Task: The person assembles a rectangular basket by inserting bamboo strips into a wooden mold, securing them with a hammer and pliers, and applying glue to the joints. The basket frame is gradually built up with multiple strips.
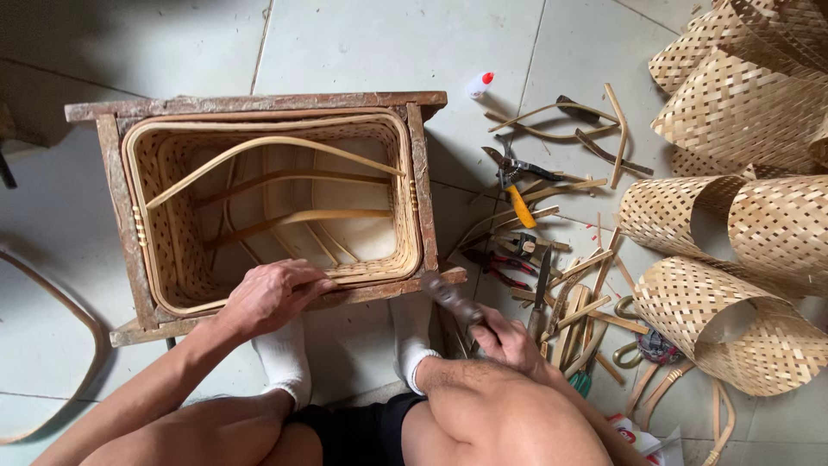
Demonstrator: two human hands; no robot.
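A woven bamboo basket (pixel 164 160) sits inside a worn wooden frame (pixel 259 103) on the tiled floor. Curved bamboo strips (pixel 276 142) span its inside. My left hand (pixel 272 293) presses flat on the basket's near rim and the frame's near edge. My right hand (pixel 509 341) grips the dark handle of a tool (pixel 448 298), a hammer or mallet by its look, its head blurred by the frame's near right corner. My white-socked feet (pixel 285 358) rest under the frame's front edge.
Pliers with a yellow handle (pixel 517 203), red-handled cutters (pixel 500 263), a knife (pixel 541 289) and loose bamboo strips (pixel 586 311) lie to the right. Woven bamboo sheets (pixel 733 319) are piled far right. A small glue bottle (pixel 479 84) lies beyond. A curved strip (pixel 82 324) lies left.
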